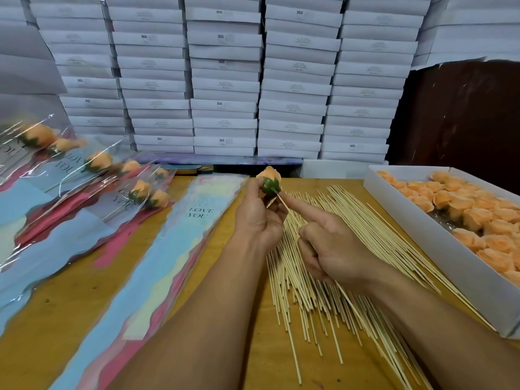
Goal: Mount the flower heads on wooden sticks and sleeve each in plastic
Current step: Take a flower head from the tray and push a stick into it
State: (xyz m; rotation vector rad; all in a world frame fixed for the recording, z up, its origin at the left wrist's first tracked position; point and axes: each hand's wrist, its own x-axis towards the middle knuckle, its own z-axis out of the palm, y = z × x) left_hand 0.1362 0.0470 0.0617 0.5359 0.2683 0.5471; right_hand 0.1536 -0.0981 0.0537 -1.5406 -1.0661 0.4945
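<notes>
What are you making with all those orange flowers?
Flowers on sticks. The left hand holds an orange flower while the right hand pushes a wooden stick into its green base. More sticks lie on the table, loose flowers fill the white box, and finished ones lie sleeved on the left.

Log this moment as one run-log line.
step: mounting | left hand: holds flower head | right hand: pushes stick into its base | sleeve: unused
</notes>
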